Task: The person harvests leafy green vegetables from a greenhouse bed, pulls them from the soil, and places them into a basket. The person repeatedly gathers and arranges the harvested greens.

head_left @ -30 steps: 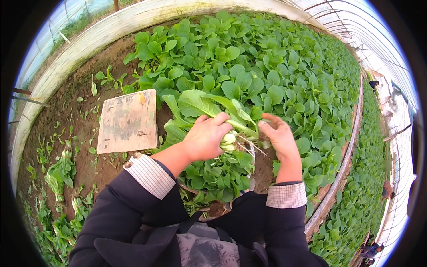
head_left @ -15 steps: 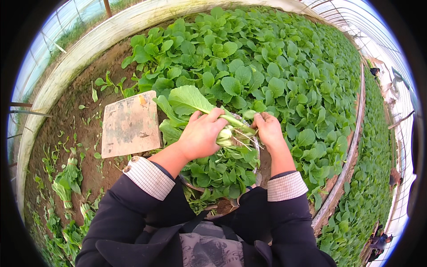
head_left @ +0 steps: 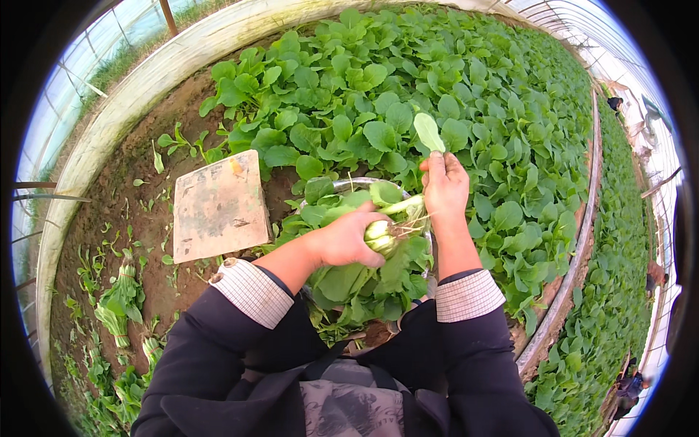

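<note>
Gripping one leafy bunch [head_left: 386,233], left hand [head_left: 348,237]; one leaf [head_left: 428,132], right hand [head_left: 444,186].

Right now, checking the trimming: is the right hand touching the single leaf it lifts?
Touching. The head view shows the right hand pinching the loose leaf at its base.

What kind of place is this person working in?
Most likely a greenhouse tunnel for growing vegetables: long soil beds of leafy greens, a translucent curved cover overhead, and cut plants filling a metal bowl.
</note>
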Tool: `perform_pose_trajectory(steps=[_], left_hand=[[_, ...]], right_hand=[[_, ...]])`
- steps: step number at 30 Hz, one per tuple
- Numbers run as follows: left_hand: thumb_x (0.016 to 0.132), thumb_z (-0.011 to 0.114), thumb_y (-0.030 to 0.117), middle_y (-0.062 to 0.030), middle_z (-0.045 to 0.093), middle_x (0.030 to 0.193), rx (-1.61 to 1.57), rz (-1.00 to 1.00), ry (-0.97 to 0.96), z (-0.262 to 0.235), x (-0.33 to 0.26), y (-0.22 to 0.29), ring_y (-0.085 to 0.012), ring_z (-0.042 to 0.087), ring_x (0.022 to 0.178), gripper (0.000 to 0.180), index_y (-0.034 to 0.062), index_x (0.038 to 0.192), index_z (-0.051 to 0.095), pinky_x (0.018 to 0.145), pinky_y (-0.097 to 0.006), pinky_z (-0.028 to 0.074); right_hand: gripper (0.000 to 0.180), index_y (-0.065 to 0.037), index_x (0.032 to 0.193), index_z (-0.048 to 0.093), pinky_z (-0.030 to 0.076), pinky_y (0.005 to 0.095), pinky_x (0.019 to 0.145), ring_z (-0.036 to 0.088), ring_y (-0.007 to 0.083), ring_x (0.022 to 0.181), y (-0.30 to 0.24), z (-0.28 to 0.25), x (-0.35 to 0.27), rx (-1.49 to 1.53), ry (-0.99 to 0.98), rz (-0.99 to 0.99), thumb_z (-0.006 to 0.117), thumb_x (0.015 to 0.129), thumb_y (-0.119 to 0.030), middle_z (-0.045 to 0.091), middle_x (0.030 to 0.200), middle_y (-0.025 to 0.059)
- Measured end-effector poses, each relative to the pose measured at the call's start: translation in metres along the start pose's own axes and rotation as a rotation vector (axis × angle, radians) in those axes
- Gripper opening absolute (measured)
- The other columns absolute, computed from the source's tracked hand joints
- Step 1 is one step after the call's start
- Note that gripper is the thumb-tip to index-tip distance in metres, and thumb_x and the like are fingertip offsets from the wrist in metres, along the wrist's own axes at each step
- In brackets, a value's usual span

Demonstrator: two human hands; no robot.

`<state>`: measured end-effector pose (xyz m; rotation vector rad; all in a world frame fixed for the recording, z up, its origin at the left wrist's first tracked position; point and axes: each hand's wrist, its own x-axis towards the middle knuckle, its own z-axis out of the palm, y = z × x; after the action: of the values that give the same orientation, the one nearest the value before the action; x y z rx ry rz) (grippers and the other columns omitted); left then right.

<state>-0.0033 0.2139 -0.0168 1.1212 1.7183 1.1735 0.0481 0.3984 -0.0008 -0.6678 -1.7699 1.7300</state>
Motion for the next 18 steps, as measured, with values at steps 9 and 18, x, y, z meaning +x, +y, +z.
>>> perform_pose_trajectory(steps=[9, 18], left_hand=[[0.061, 0.074, -0.004, -0.0019, 0.064, 0.100, -0.660, -0.115, -0.069, -0.037, -0.015, 0.010, -0.0126, 0.059, 0.088, 0.054, 0.0007, 0.113, 0.059, 0.085, -0.027, 0.047], [0.049, 0.080, -0.002, -0.0035, 0.064, 0.105, -0.749, -0.149, -0.114, -0.049, -0.018, -0.005, -0.0163, 0.060, 0.097, 0.070, 0.0005, 0.115, 0.058, 0.091, -0.031, 0.046]], right_hand=[[0.030, -0.001, 0.099, 0.065, 0.040, 0.0240, 0.054, 0.049, 0.0073, 0.059, -0.022, -0.054, 0.018, -0.337, -0.136, 0.080, 0.060, 0.091, -0.030, 0.057, 0.068, 0.0003], [0.030, 0.002, 0.108, 0.062, 0.045, 0.0252, 0.079, 0.057, 0.0103, 0.084, -0.035, -0.024, -0.018, -0.104, -0.659, 0.081, 0.064, 0.088, -0.020, 0.064, 0.094, 0.0031]])
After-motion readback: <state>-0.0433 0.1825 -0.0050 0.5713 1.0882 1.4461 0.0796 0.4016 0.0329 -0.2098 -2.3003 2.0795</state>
